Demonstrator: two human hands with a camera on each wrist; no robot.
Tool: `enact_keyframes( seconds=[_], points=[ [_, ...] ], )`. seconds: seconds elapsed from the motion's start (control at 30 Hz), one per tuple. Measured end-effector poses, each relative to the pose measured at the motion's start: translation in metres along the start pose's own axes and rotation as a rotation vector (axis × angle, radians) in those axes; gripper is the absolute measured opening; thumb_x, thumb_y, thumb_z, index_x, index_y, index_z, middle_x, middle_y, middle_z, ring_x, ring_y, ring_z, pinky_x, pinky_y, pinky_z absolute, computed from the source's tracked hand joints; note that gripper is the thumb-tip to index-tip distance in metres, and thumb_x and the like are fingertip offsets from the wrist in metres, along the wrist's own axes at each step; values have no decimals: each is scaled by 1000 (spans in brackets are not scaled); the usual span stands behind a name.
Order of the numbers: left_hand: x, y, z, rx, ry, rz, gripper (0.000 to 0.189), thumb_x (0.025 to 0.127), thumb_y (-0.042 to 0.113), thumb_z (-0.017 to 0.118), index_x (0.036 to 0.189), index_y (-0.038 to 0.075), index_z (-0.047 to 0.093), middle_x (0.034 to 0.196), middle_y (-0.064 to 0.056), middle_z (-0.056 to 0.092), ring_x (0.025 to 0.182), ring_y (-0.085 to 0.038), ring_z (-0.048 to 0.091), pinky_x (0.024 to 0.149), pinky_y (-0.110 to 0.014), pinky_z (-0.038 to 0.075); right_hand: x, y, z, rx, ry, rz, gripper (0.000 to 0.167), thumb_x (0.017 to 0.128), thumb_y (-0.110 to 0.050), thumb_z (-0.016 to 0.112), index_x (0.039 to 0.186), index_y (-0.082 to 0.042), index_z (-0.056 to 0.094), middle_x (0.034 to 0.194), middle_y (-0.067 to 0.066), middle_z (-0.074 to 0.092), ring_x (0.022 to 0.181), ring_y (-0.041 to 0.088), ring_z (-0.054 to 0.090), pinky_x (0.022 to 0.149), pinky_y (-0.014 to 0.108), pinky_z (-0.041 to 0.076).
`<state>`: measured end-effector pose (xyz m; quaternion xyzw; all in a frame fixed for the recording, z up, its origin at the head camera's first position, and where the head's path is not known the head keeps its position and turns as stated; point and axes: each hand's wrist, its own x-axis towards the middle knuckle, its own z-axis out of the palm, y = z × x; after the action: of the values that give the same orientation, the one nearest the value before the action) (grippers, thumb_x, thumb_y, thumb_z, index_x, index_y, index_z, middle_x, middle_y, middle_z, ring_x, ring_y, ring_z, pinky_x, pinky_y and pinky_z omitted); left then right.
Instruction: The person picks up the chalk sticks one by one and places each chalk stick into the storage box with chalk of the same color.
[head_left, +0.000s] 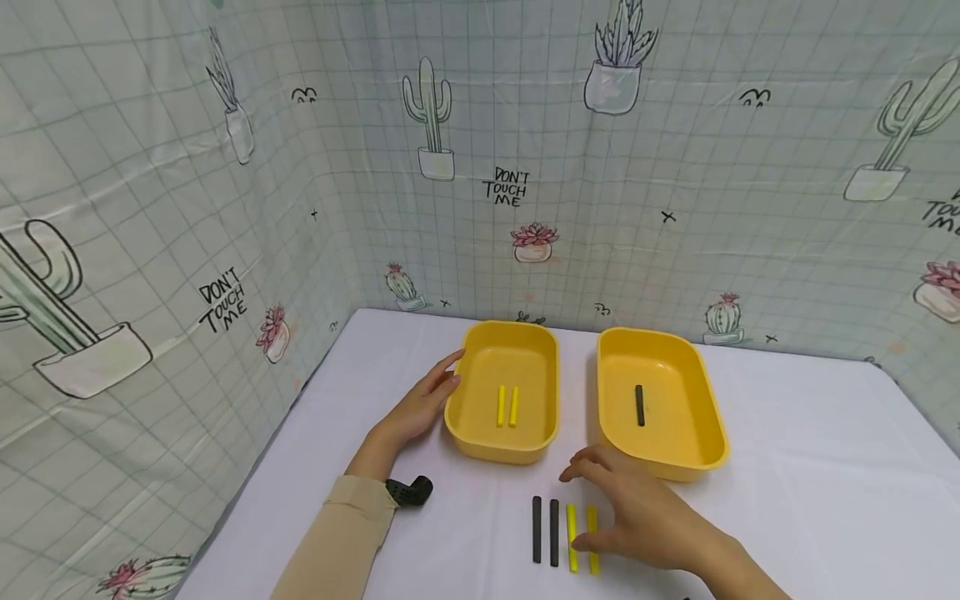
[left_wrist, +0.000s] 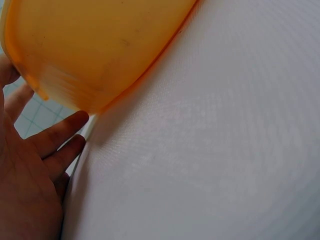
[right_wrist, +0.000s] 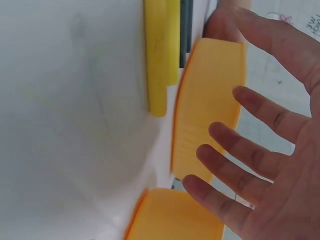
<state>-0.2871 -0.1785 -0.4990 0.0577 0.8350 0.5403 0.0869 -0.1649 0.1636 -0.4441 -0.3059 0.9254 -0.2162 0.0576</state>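
Note:
My left hand point(head_left: 415, 412) rests its fingers on the left side of the left yellow bin point(head_left: 510, 350); in the left wrist view the fingers look fairly straight along the bin's wall point(left_wrist: 100, 45). Two short yellow sticks point(head_left: 501, 407) lie in that bin. A black stick point(head_left: 640, 406) lies in the right yellow bin point(head_left: 675, 412). On the table in front are two black sticks point(head_left: 554, 533) and two yellow sticks point(head_left: 572, 521), side by side. My right hand point(head_left: 645, 510) hovers over the yellow sticks, fingers spread and holding nothing; it partly covers the rightmost one.
A white cloth covers the table point(head_left: 457, 542). Behind and to the left stand fabric walls point(head_left: 480, 275) printed with cacti. A black strap piece point(head_left: 411, 492) sits at my left wrist. The bins stand close together with a narrow gap between them.

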Motion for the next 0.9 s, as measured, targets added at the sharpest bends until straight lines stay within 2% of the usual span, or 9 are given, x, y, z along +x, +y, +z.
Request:
enact_keyframes(
  seconds=[0.43,0.67,0.9],
  points=[
    [6,-1,-5,5,-7,6,49,108,52,44,156,55,33,167,-7,38,156,-34,32,125,-68,17,1,0,6,-54,-33,11,64,70,-50,94,124,-33,63,132,-15,53,113,10,57,100,43,55],
    [3,3,-5,-2,-15,-4,48,108,53,45,155,56,34,167,-7,37,157,-33,30,126,-68,16,1,1,11,-48,-23,-30,61,71,-52,93,120,-34,64,129,-15,55,110,11,55,99,44,54],
    [0,1,-3,-3,-17,-21,47,108,52,45,154,57,35,166,-7,39,156,-33,31,126,-67,17,-2,0,21,-44,-59,-10,58,69,-49,94,116,-34,64,125,-17,56,104,5,52,97,38,54]
  ],
)
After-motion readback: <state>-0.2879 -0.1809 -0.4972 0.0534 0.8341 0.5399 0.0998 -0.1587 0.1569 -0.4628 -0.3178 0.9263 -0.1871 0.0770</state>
